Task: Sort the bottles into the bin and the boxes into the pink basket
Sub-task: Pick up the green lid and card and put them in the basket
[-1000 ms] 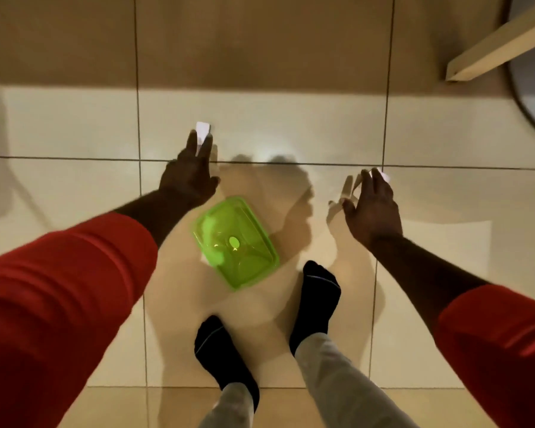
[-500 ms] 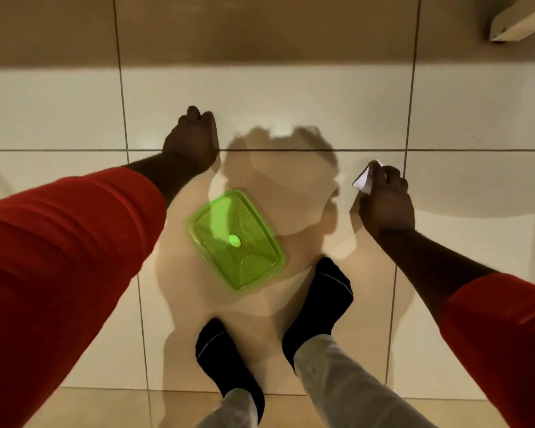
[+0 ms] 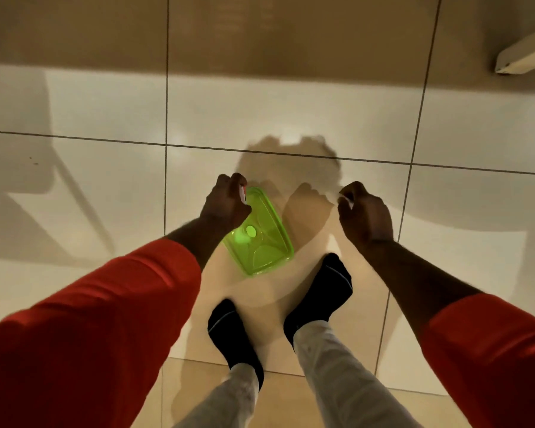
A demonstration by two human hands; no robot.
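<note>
I log left hand (image 3: 229, 205) and right hand (image 3: 365, 211) withdrawn to the translucent green rectangular plastic lid (image 3: 260, 239). Each clutches a white paper scrap (image 3: 243, 193) (no bottles or boxes visible).

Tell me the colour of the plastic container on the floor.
Translucent lime green; the rectangular plastic container shows best in the head view.

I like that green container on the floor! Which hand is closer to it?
Left. The left hand is over the far corner of the green container; the right hand is off to its right, apart.
</note>
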